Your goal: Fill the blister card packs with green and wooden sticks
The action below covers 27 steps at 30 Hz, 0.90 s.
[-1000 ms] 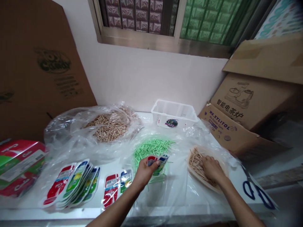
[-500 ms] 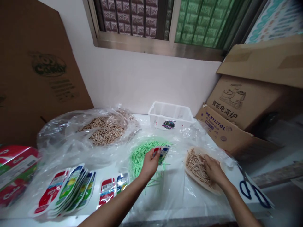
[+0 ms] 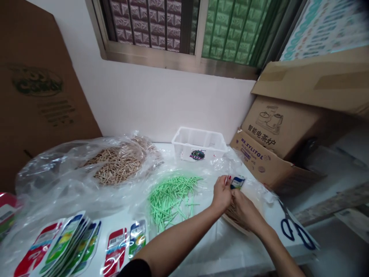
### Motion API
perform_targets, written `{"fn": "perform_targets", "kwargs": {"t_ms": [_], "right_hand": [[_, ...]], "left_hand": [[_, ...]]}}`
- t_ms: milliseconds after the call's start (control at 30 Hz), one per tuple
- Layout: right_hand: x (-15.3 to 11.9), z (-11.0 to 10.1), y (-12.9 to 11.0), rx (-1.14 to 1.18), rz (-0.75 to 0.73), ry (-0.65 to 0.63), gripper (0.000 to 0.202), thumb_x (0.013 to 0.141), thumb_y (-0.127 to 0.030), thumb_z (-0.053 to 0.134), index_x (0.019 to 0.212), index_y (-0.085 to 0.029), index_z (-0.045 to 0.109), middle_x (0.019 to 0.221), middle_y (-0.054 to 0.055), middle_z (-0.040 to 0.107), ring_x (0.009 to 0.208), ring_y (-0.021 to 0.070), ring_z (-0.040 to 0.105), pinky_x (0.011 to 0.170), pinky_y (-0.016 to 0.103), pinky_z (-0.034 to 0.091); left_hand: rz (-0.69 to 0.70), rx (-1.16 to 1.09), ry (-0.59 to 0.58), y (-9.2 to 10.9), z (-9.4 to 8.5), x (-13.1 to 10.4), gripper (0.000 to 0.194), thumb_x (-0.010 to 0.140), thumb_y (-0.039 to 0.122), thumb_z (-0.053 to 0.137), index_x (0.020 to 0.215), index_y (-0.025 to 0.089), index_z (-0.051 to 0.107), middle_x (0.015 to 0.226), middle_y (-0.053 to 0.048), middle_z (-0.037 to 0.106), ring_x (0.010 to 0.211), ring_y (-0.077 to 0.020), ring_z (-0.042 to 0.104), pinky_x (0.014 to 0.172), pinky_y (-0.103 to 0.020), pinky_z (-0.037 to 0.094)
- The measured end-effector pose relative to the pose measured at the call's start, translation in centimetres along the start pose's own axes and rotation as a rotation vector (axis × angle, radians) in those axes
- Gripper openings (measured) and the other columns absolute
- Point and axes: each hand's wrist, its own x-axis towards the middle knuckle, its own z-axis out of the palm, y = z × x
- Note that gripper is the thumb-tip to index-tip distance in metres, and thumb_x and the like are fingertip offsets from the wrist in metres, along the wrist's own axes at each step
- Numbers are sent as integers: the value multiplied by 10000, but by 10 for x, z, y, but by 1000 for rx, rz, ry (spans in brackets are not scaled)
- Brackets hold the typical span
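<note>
My left hand (image 3: 222,195) pinches a small printed packet (image 3: 238,182) whose blue and green end sticks out to the right. Against it, my right hand (image 3: 245,211) is closed, its fingertips at the packet's lower edge; what they grip is hidden. Both hands are over a shallow pale bowl (image 3: 239,227) of short brown sticks (image 3: 232,213), partly covered by the right hand. Left of them lies a heap of light green sticks (image 3: 168,194) on clear plastic. Two flat printed packets, one red (image 3: 115,250) and one blue-green (image 3: 137,236), lie near my left forearm.
A fanned stack of printed packets (image 3: 66,246) lies front left. Behind it, a clear bag (image 3: 57,161) spills brown sticks (image 3: 118,169). A white plastic basket (image 3: 198,148) stands by the wall. Blue-handled scissors (image 3: 298,231) lie right; cardboard boxes (image 3: 259,150) flank the table.
My left hand has carried the packet rightward from above the green sticks. My right hand has risen out of the brown sticks and now meets the packet. The view has shifted right.
</note>
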Motion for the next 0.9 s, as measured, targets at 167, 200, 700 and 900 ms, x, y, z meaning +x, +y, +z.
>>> {"fn": "perform_targets", "kwargs": {"t_ms": [167,200,700,900], "right_hand": [[7,18,-12,1008,319,394,249,862,-474,425,806,-234,462,735,-9,546,730,165,576,739,344,489],[8,25,-20,1105,336,428,269,846,-498,448,802,-233,470,747,-9,556,751,166,587,760,348,491],[-10,25,15,263,377,112,331,875,-450,330,912,-212,557,811,72,671,802,229,631,756,335,468],[-11,3,21,-308,239,-101,288,887,-246,250,1001,-185,506,883,100,662,859,235,624,729,318,426]], "left_hand": [[-125,-159,165,5,-6,-9,320,875,462,378,811,184,524,776,-29,540,744,-159,493,717,-262,400],[-185,-245,191,6,-6,-12,334,858,497,394,812,188,511,737,-13,522,693,-148,487,681,-255,406],[-141,-246,119,7,-61,-21,418,773,549,531,772,142,626,714,-28,612,711,-164,536,692,-259,425],[-192,-179,45,7,-102,-34,403,745,518,575,691,124,642,607,-5,586,588,-138,502,589,-240,394]]}}
